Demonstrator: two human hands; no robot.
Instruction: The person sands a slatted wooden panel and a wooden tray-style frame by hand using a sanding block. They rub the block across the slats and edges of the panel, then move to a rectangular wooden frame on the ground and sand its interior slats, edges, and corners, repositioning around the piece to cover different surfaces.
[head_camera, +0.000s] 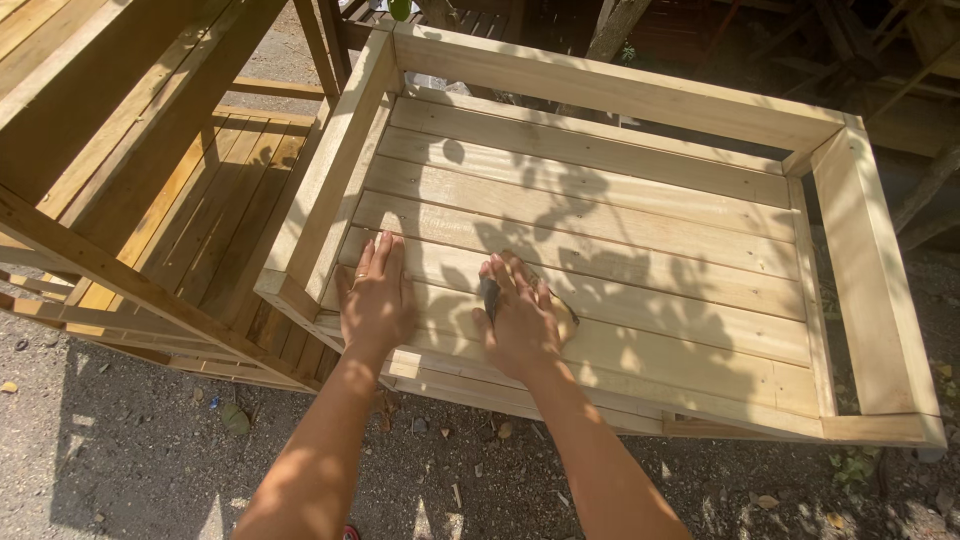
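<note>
Pale, bare wood, matt and unvarnished, is being shown in the slatted crate (620, 215), its grain plainly seen. A small block (560, 318), tan with a dark, rough-looking face, is being pressed on the slats under the right hand (520, 315). Left of the crate, a darker, warmer-toned wooden frame (150, 170) is being lit. Beneath the crate, coarse grey gravel ground (130, 450) is being seen.

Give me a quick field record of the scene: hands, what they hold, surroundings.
left hand: flat, palm down on pale slatted wooden crate panel
right hand: pressing small tan sanding block with dark underside onto the same slats
crate frame: raised pale wooden rim on far and side edges
left of crate: darker brown slatted wooden frame
ground: grey gravel
</note>
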